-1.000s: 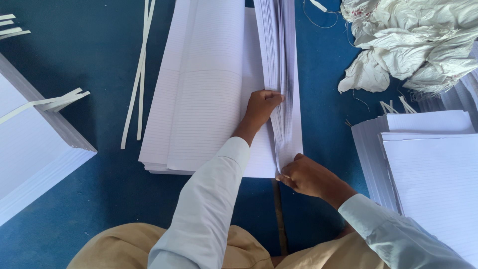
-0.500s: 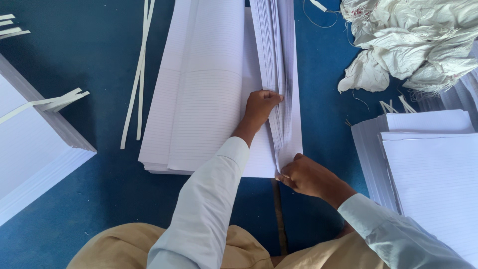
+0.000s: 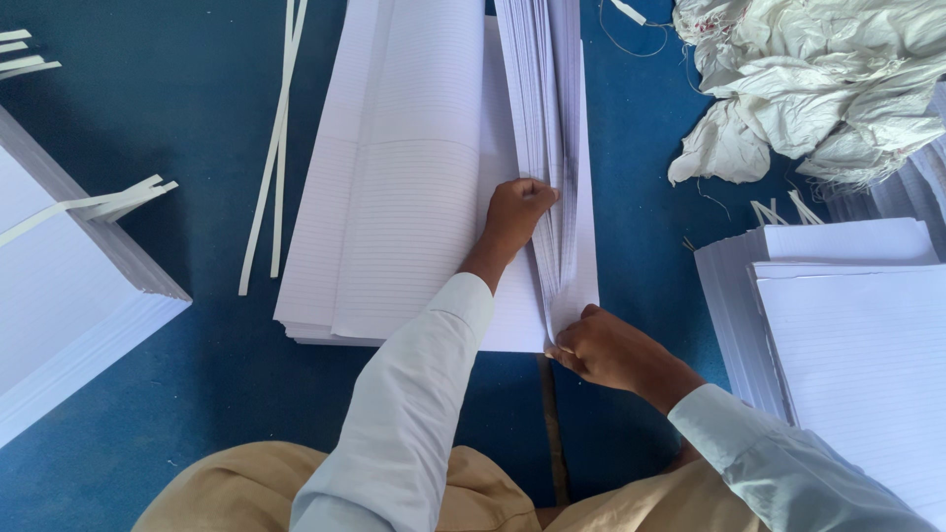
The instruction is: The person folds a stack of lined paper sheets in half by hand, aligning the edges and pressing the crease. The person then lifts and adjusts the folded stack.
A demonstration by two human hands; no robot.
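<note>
A long stack of ruled white paper sheets [image 3: 404,177] lies flat on the blue floor [image 3: 158,118]. Along its right side a thick bundle of sheets [image 3: 547,108] stands lifted on edge and fanned. My left hand [image 3: 517,212] reaches across the flat stack, with its fingers pushed into the fanned sheets. My right hand [image 3: 606,350] pinches the near corner of that bundle at the stack's front edge. Both arms wear pale long sleeves.
Another tall paper pile [image 3: 69,286] stands at the left, with paper strips [image 3: 118,200] on it. More ruled stacks [image 3: 847,335] sit at the right. Crumpled white sacking [image 3: 818,79] lies at the top right. Long white trim strips [image 3: 271,158] lie on the floor.
The fanned bundle has shifted slightly; both hands stay in nearly the same places.
</note>
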